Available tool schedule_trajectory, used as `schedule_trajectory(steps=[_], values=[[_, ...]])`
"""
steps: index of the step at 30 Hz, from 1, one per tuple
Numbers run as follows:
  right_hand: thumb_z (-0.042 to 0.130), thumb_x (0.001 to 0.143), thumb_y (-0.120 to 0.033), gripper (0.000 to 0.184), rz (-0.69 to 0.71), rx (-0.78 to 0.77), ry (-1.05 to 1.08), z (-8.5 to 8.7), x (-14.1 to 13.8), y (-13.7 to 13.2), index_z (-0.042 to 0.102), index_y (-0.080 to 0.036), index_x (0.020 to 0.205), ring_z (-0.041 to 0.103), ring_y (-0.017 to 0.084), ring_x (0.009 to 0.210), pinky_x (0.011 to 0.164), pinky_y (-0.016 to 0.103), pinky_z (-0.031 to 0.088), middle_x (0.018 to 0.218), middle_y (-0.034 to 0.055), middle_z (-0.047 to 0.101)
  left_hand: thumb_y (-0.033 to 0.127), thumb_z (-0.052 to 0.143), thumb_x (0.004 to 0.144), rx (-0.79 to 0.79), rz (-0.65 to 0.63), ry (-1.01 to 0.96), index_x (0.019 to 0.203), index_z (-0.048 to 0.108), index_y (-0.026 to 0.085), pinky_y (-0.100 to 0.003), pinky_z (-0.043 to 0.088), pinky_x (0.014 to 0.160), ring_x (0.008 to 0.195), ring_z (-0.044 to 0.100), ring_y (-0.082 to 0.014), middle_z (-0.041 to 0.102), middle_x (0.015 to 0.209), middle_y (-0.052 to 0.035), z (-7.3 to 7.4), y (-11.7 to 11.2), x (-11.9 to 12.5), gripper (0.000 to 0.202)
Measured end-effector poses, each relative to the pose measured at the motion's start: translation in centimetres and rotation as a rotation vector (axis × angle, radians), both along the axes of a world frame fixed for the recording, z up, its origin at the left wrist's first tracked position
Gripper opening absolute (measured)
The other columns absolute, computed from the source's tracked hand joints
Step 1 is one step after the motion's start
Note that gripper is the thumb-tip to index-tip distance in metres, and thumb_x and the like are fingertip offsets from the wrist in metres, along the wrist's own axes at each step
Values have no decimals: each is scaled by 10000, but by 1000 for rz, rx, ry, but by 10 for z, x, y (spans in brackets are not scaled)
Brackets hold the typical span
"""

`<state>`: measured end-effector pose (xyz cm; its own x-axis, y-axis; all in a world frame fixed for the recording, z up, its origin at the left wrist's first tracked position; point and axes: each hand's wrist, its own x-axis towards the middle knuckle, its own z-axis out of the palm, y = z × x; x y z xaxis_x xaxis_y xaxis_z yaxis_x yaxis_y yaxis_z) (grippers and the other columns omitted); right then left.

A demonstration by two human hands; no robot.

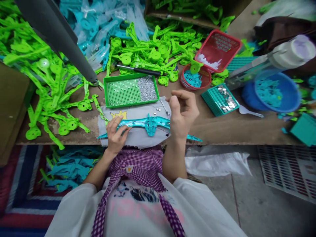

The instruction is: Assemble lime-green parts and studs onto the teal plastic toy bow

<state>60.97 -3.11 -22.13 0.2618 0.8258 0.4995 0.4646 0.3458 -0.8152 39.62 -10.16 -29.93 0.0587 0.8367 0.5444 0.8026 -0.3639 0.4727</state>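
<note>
Turquoise bow-shaped piece (150, 125) may skid if our left grip (117, 135), closed on it, slackens; right grip (183, 113) curled, contents unclear.

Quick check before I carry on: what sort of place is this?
Probably a small assembly workshop. Heaps of matching green plastic parts lie on the bench, a green tray holds many small metal pieces, and the left hand is on a turquoise part.
</note>
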Motion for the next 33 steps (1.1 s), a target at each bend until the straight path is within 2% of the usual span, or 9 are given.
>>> schedule_trajectory(steps=[6, 8, 11, 14, 17, 19, 21, 27, 33], values=[[447, 977, -479, 272, 143, 162, 338, 40, -53, 23, 517, -229, 1060, 637, 149, 845, 852, 365, 524, 1039, 50, 565, 246, 711, 840, 158, 33, 12, 854, 701, 230, -450, 389, 1056, 1281, 530, -261, 642, 1300, -88, -13, -5, -6, 24], [474, 974, -446, 232, 209, 176, 368, 44, -62, 23, 533, -234, 1047, 639, 132, 807, 809, 328, 530, 1028, 39, 591, 254, 718, 835, 148, 64, 45, 840, 707, 232, -445, 388, 1053, 1264, 546, -258, 641, 1301, -85, -14, -10, -11, 25], [502, 970, -368, 155, 344, 36, 250, 28, -62, 17, 587, -243, 999, 640, 135, 841, 776, 310, 528, 976, 22, 634, 322, 709, 843, 58, 156, 52, 814, 716, 235, -465, 376, 1063, 1240, 560, -268, 630, 1306, -91, -12, -19, -26, 92], [516, 960, -322, 155, 434, -128, 6, -9, -56, 1, 622, -211, 941, 626, 147, 857, 775, 321, 507, 902, 23, 657, 394, 716, 827, -10, 247, 48, 897, 733, 234, -475, 389, 1055, 1220, 564, -283, 620, 1295, -117, -9, -24, -43, 176], [521, 956, -303, 175, 582, -240, -221, -42, -59, -22, 653, -192, 982, 635, 184, 942, 846, 366, 489, 973, 65, 688, 392, 708, 835, -25, 220, 95, 1054, 727, 246, -468, 373, 1076, 1253, 536, -285, 619, 1288, -113, -7, -25, -56, 264], [521, 957, -298, 195, 652, -287, -264, -54, -66, -37, 666, -191, 1029, 634, 207, 1024, 905, 398, 479, 1050, 89, 697, 390, 699, 845, -40, 164, 135, 1169, 697, 280, -477, 320, 1119, 1324, 471, -294, 575, 1356, -101, -8, -25, -59, 342], [530, 955, -306, 203, 694, -340, -156, -59, -72, -48, 675, -198, 1048, 637, 201, 1051, 934, 401, 483, 1073, 88, 703, 420, 708, 832, -60, 105, 159, 1260, 651, 345, -505, 228, 1169, 1408, 360, -318, 479, 1460, -80, -11, -28, -60, 438], [667, 843, -458, 256, 774, -694, 547, -61, -81, -52, 687, -237, 970, 690, 141, 838, 830, 342, 562, 936, 16, 731, 443, 751, 786, -6, -10, 292, 1335, 547, 498, -532, 5, 1216, 1509, 59, -339, 228, 1578, 5, -12, -39, -58, 588], [764, 739, -477, 286, 766, -810, 759, -66, -83, -51, 703, -234, 877, 666, 123, 738, 774, 311, 559, 806, -13, 706, 437, 743, 795, 13, -38, 388, 1394, 476, 499, -536, -11, 1218, 1514, -26, -338, 81, 1619, 38, -7, -40, -56, 659]])
